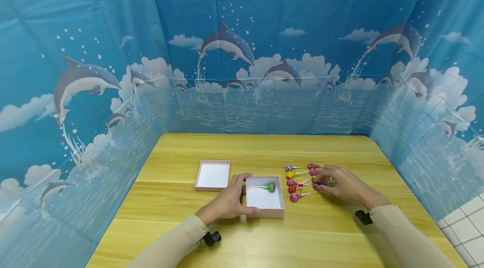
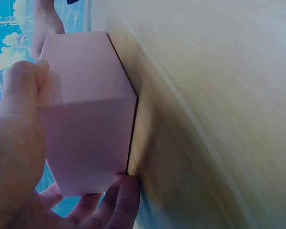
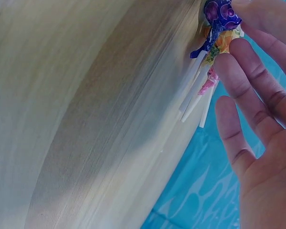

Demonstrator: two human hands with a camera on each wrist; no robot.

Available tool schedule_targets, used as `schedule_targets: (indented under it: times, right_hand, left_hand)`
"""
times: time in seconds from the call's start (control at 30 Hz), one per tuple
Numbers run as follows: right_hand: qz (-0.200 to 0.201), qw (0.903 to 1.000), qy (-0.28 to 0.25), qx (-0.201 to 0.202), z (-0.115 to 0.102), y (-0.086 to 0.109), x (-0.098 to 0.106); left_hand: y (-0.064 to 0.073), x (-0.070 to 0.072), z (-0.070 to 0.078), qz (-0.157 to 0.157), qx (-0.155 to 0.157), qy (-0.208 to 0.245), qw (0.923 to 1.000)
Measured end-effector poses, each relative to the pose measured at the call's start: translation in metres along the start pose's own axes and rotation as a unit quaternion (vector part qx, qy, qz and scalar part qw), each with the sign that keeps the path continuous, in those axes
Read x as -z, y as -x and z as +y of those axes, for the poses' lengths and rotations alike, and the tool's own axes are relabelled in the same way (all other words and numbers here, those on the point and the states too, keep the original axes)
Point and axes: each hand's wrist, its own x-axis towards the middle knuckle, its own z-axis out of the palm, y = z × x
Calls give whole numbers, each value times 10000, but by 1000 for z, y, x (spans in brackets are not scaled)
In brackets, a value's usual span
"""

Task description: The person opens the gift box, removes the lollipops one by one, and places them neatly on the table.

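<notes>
My left hand [image 1: 227,201] grips an open pink box [image 1: 265,214], thumb on its near side and fingers round the left and far sides. In the left wrist view the box's pink walls [image 2: 88,143] stand between thumb and fingers. Inside lies one green lollipop [image 1: 270,187], its white stick pointing left. My right hand [image 1: 342,184] is at the right-hand column of lollipops, thumb and forefinger at the head of a purple-wrapped lollipop [image 3: 221,13]. An orange-yellow lollipop [image 3: 225,40] lies right behind it, with several white sticks beside. The fingers partly hide this column.
Left of the box lies its shallow lid [image 1: 213,174], white inside up. Between box and right hand is a column of several lollipops, including a yellow one [image 1: 290,174] and a pink one [image 1: 295,197]. A dolphin-print curtain [image 1: 242,104] borders the wooden table [image 1: 181,146].
</notes>
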Motion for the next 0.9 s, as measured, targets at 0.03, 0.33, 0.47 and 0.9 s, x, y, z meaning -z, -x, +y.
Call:
schedule_targets:
  times: [0.03,0.33,0.47,0.9]
  right_hand:
    - [5,10000,-2,16,0,0,0]
    - [125,9999,33,-25,-6,-2,3]
    - [413,9989,182,145,-15,-5,4]
    - [607,9929,431,930,-57,-23,14]
  left_hand:
    - [0,0,0,-2,-2,-1,10000]
    - [0,0,1,25,-24,-25,10000]
    - [0,1,1,46,-30,-35,10000]
    - [0,-1,-3,10,-26,-118,9999]
